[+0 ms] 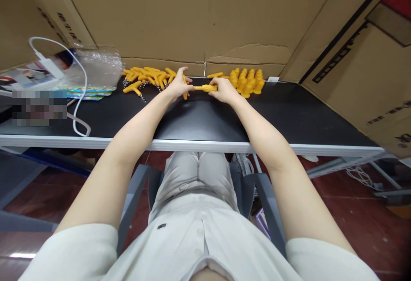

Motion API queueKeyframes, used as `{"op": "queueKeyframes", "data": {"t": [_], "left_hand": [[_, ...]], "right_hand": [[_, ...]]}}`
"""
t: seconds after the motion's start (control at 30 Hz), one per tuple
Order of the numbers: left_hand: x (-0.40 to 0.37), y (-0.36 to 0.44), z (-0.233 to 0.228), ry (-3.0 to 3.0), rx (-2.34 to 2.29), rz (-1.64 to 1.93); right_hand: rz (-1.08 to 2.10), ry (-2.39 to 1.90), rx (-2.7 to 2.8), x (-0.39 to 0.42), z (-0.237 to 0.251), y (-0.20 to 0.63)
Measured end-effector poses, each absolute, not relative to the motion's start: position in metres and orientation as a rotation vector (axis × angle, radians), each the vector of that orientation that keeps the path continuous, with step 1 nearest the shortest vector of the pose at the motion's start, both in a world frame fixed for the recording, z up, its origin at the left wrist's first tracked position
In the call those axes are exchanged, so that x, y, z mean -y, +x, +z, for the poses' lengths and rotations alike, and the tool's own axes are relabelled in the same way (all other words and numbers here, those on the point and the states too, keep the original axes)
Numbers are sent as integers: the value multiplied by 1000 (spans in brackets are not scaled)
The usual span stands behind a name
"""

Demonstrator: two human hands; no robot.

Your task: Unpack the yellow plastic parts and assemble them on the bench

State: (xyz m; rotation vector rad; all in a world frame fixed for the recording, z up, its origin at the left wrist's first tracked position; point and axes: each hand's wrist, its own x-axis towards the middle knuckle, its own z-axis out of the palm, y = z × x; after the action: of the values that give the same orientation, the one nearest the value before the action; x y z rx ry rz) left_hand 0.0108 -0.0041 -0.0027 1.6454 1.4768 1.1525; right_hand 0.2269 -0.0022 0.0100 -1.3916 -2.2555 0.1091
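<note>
Head view: both hands' grip pinching yellow piece (206,87), left hand (177,86), right hand (224,90); long axis left-right.

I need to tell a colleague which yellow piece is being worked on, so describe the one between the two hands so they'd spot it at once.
Start at the black table in front of the cardboard wall. Near its far edge lie two heaps of yellow parts: a loose pile at the left and a neat cluster at the right. The yellow piece lies sideways between them, gripped by the left hand and right hand, apart from both heaps.
</note>
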Motion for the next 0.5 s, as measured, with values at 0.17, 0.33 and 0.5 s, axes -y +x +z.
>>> {"op": "queueKeyframes", "data": {"t": [0.17,0.33,0.5], "left_hand": [[10,8,-2,1994,-1525,1083],[17,6,-1,2227,-1604,1003],[20,1,3,2314,-1830,801]], "right_hand": [[154,-1352,2237,-2,8,231],[221,-1309,2235,1,10,231],[233,-1262,2229,-4,7,231]]}}
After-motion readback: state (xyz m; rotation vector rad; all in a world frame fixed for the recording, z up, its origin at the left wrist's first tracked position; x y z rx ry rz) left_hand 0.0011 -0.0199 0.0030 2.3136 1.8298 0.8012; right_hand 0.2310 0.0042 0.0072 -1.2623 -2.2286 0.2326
